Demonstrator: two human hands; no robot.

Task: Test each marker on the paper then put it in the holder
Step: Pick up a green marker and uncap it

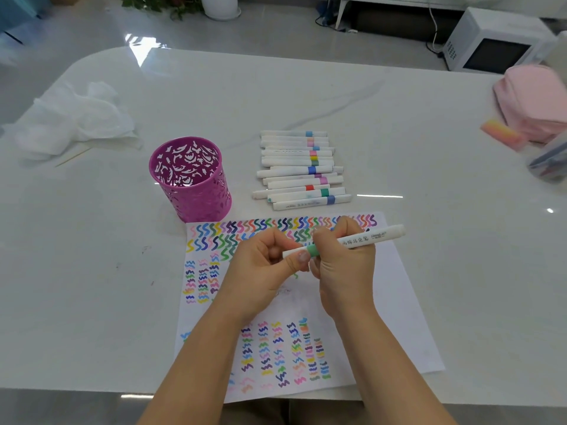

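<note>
White marble table (399, 118), mid-task: a person holds a green-banded marker (368, 237) level just above the paper (405, 302). The left hand (260, 271) pinches its cap end and the right hand (343, 271) is wrapped round the barrel; whether the cap is coming off or going on cannot be told. Squiggles of many colours crowd the sheet, yet the purple holder (196, 191) beside it appears empty, so nothing looks put away. A pile of markers (300, 170) waits behind the paper.
</note>
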